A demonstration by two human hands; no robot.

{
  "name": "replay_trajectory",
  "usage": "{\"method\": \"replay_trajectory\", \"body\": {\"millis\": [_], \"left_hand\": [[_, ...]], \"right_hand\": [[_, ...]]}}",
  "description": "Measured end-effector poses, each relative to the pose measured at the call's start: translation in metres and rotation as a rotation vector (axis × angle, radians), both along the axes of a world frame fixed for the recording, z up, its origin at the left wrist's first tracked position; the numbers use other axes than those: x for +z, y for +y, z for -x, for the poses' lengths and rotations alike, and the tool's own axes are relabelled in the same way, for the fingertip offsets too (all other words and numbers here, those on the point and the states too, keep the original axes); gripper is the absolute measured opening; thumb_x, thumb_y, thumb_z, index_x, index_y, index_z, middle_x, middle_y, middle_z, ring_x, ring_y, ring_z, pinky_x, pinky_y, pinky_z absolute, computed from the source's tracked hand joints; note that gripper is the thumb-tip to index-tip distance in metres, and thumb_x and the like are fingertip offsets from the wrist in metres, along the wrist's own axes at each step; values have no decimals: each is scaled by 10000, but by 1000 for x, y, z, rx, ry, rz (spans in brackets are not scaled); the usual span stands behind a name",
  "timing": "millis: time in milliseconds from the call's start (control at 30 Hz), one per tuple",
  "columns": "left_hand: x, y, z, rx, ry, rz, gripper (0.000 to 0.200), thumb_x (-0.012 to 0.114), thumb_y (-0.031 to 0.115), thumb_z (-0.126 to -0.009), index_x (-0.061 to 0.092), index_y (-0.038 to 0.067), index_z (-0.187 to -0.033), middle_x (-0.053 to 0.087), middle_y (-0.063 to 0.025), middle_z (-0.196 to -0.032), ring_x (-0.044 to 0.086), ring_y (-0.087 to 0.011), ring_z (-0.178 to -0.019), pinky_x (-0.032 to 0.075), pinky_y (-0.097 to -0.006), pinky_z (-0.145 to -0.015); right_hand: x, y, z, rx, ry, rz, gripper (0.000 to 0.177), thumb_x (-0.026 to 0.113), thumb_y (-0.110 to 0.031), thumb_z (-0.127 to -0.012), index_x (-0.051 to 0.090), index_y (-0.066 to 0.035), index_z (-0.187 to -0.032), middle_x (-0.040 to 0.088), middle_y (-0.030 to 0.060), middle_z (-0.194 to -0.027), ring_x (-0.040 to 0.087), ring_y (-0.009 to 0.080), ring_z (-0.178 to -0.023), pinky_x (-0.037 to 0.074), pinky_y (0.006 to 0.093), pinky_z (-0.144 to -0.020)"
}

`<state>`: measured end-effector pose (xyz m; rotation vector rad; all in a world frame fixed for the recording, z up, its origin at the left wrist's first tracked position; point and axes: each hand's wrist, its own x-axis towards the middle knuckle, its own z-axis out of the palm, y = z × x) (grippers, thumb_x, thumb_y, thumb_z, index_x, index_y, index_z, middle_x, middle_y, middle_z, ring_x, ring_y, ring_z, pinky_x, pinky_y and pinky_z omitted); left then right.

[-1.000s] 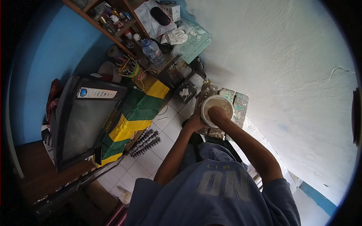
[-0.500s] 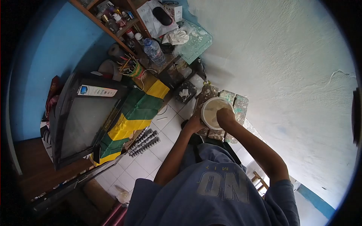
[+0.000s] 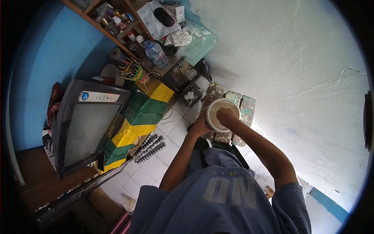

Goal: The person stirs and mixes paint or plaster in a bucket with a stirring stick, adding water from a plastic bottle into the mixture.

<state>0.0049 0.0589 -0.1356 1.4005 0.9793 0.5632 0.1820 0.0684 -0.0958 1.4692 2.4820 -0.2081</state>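
A round white bucket [image 3: 209, 120] stands on a paint-spattered wooden stool [image 3: 246, 113], with pale, creamy stuff inside it. My left hand [image 3: 200, 126] is wrapped against the bucket's near left side and steadies it. Over and partly inside the bucket's mouth, my right hand [image 3: 229, 118] is closed and points down. Whatever it grips is hidden by the hand and the bucket.
A wall [image 3: 280, 70] with patchy white covering rises on the right. Left are a large old television [image 3: 93, 124] and a green-and-yellow cloth [image 3: 144, 111]. A water bottle [image 3: 156, 54] stands at the back. A spattered dark box [image 3: 190, 95] sits beside the stool.
My right hand has shifted left and up within the bucket's mouth. My left hand keeps its hold on the bucket's side. The whole view has moved slightly.
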Motion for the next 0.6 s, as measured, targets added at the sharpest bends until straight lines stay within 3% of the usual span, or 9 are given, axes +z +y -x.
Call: {"method": "replay_trajectory", "body": {"millis": [133, 300, 533, 600], "left_hand": [[5, 1, 0, -12, 112, -135, 1081, 882, 127, -560, 226, 61, -1416, 364, -126, -1412, 341, -252, -1339, 325, -395, -1100], [-7, -1, -1, 5, 24, -66, 1106, 891, 133, -544, 221, 63, -1422, 365, -138, -1408, 345, -264, -1337, 321, -385, -1103], [11, -2, -2, -3, 128, -62, 1116, 896, 138, -534, 222, 70, -1422, 363, -150, -1406, 361, -285, -1324, 322, -394, -1102], [0, -4, -1, 0, 116, -105, 1116, 895, 139, -534, 223, 73, -1422, 356, -158, -1410, 359, -300, -1325, 323, -398, -1101]], "right_hand": [[14, -7, 0, 3, 21, 28, 109, 611, -111, -748, 716, -97, -726, 689, 116, -758, 685, 243, -744, 548, 348, -623], [59, -10, 0, -82, 16, 112, 121, 595, -131, -763, 685, -51, -754, 671, 129, -770, 674, 266, -738, 543, 357, -626], [16, -2, 3, -329, -172, 190, 148, 598, -145, -777, 721, -62, -785, 696, 137, -801, 686, 261, -771, 550, 377, -664], [14, -7, 7, -362, -118, 234, 155, 606, -162, -774, 721, -61, -791, 697, 142, -820, 687, 275, -773, 550, 382, -668]]}}
